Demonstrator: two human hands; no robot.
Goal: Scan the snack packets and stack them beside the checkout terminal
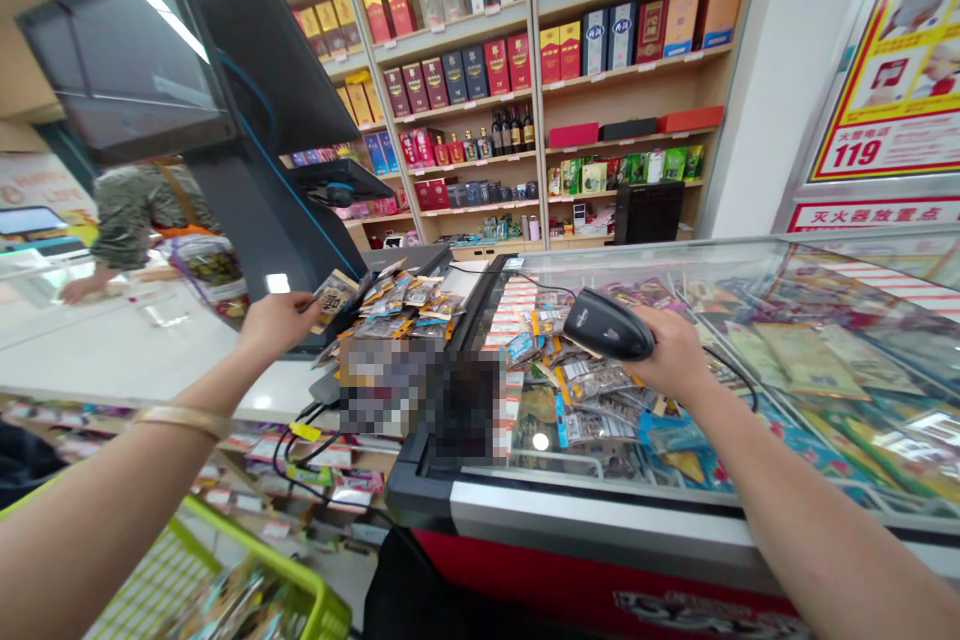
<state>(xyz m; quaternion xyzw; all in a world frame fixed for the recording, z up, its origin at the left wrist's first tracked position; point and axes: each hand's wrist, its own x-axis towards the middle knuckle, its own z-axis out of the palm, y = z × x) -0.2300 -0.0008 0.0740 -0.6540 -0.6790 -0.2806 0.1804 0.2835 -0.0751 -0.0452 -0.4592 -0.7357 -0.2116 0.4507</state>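
Observation:
My left hand [279, 322] pinches the edge of a small snack packet [334, 302] in front of the checkout machine's stand. In my right hand [675, 350] is a black handheld barcode scanner [609, 324], its cable trailing off behind the wrist. A heap of small snack packets [409, 305] lies on the counter, just right of the packet I hold. More packets [592, 382] are spread on the glass top of the chest freezer [585, 510], below the scanner.
A dual-screen checkout machine [277, 190] stands at the left. A green basket [300, 575] holding packets is at the lower left. Behind the white counter [45, 350], a person in a patterned sleeve [131, 210] stands. Shelves [536, 90] of boxes and bottles line the back.

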